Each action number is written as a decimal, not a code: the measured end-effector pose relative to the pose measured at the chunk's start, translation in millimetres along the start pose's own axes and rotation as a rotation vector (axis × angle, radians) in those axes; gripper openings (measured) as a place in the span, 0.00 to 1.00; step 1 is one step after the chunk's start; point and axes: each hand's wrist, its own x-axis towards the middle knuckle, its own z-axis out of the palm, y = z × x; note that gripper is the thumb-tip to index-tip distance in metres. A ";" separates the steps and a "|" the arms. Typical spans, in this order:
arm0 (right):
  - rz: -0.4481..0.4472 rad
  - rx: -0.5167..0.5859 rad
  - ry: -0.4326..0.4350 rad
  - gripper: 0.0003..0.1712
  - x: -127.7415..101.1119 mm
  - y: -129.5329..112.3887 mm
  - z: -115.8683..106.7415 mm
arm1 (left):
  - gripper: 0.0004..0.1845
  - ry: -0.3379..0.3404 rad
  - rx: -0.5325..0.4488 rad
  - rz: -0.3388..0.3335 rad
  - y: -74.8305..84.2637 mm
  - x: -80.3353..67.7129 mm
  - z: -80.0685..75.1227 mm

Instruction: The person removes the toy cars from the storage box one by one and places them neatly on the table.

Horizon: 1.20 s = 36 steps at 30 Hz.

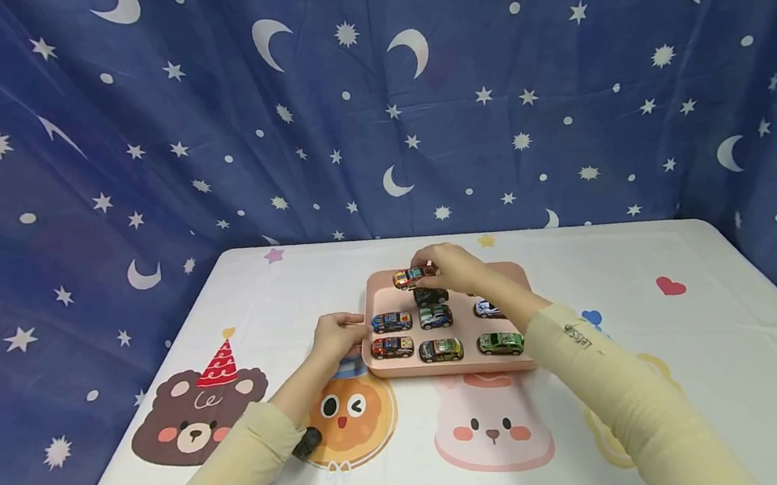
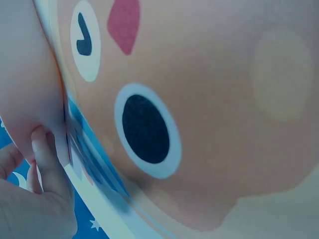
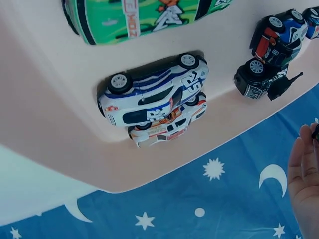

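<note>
A shallow pink tray (image 1: 458, 365) with several small toy cars stands on the table. At its left side my left hand (image 1: 337, 336) grips the rim; in the left wrist view the fingers (image 2: 47, 159) pinch the tray wall (image 2: 30, 79). Over the tray's back left part, my right hand (image 1: 451, 265) holds a red and yellow toy car (image 1: 407, 278) between thumb and fingers. Just below that car sits a black toy car (image 1: 431, 296). At the right edge of the right wrist view, the right hand (image 3: 305, 179) shows only partly.
In the tray's front row are a red car (image 1: 392, 347), a yellow-green car (image 1: 441, 350) and a green car (image 1: 500, 343). Behind them stand a blue car (image 1: 392, 322), a green-white car (image 1: 436, 317) and a white-blue car (image 3: 154, 94). A starry blue curtain (image 1: 320, 162) hangs behind the table.
</note>
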 end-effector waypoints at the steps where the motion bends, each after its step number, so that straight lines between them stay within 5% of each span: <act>1: 0.006 0.000 0.001 0.12 -0.5 0.1 -0.3 | 0.16 0.001 -0.001 -0.001 0.1 -0.1 -0.4; 12: -0.010 -0.008 -0.025 0.15 -15.0 -3.3 -2.5 | 0.21 -0.108 -0.125 -0.181 0.2 6.3 -10.5; 36: 0.005 -0.058 0.041 0.17 -78.8 26.4 -27.9 | 0.23 -0.132 -0.166 -0.188 -2.8 6.3 -10.0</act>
